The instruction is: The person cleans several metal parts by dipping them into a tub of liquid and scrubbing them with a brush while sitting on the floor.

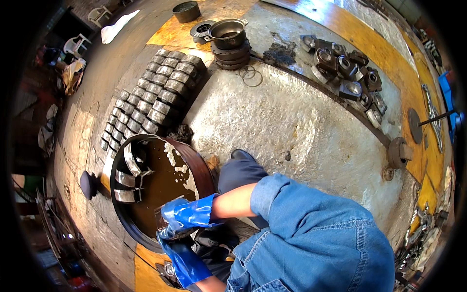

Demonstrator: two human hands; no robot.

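A wide, dark round tub [194, 163] holds brown liquid with pale foam floating near its right side. Both my hands wear blue rubber gloves and meet at the tub's near rim. My right hand [182, 214] lies above my left hand [169, 237], both with fingers curled around a dark piece [159, 218] that is mostly hidden by the gloves. What that piece is, I cannot make out. Several curved metal half-shells [125, 180] rest against the tub's left inner wall, partly out of the liquid.
Rows of cylindrical metal parts [146, 97] stand beyond the tub. A metal pot [227, 34] sits on stacked discs, with thin rings [252, 77] nearby. Greasy metal housings [348, 73] lie far right. A dark knob-shaped object [88, 185] stands left; my shoe [243, 155] is right of the tub.
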